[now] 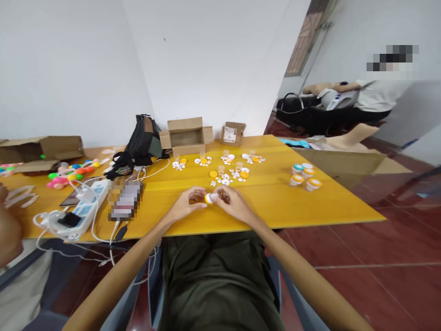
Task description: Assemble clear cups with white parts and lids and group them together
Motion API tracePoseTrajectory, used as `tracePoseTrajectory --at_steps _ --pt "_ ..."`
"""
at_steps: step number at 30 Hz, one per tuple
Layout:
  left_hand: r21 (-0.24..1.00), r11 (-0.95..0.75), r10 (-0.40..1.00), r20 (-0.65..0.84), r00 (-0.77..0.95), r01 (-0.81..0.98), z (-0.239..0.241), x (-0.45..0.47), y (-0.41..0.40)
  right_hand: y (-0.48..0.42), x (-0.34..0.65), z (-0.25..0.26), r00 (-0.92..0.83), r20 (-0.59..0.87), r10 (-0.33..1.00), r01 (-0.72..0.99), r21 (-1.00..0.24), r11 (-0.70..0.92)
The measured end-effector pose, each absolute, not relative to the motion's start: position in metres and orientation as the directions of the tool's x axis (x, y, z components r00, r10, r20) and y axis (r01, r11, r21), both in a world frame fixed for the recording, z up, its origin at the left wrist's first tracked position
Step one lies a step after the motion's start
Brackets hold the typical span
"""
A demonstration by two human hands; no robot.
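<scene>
Holding: right hand [234, 205] pinches an orange-lidded jar [211, 198] over the table [275, 207]; contents unclear.
Left hand [185, 203]: half-open, curved beside the jar, contact unclear.
Lidded jars [313, 184]: grouped at right, contents indistinct.
Clear cups [221, 169]: among white pieces [225, 182] and orange lids [244, 174].
Cardboard box [188, 150]: open.

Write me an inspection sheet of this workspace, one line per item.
Surface: glossy yellow table, bearing several groups of things.
Work pieces: small round container with an orange lid, held; small white plastic pieces and round orange lids in clusters beyond; five round lidded jars at right.
Clutter: black fabric backpack, open brown cardboard box, rounded multicoloured pieces at left.
Hands: right hand grips the container; left hand curls at its lid end, contact unclear.
Cables: white cables around white rectangular power strip, some hanging over the near edge.
Surroundings: white wall, red tiled floor, person in a white top at far right, another person's arm at left.
</scene>
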State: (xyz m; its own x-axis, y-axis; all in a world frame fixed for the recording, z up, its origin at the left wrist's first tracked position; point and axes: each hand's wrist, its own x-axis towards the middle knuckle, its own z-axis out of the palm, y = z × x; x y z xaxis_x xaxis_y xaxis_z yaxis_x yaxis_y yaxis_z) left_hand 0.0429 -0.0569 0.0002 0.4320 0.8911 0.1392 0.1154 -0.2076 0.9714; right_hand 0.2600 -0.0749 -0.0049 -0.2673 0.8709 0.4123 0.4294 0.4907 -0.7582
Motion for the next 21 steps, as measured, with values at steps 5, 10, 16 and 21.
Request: tracePoseTrajectory --at_steps 5,10,16,21 --pt "0.963 -0.233 0.888 0.154 0.432 0.137 -0.001 0.041 -0.056 -0.091 0.291 -0.003 -0.185 0.454 0.871 0.521 -0.706 0.479" --pt "0.962 -0.233 0.893 0.155 0.422 0.140 -0.004 0.043 -0.055 -0.106 0.335 -0.007 -0.179 0.453 0.873 0.711 -0.554 0.433" --pt "0.959 -0.232 0.900 0.148 0.409 0.163 -0.007 0.045 -0.058 -0.115 0.364 -0.019 -0.296 0.453 0.841 0.859 -0.259 0.442" --pt "0.953 -0.239 0.904 0.149 0.402 0.184 -0.009 0.046 -0.058 -0.113 0.374 -0.024 -0.359 0.481 0.800 0.880 -0.112 0.462"
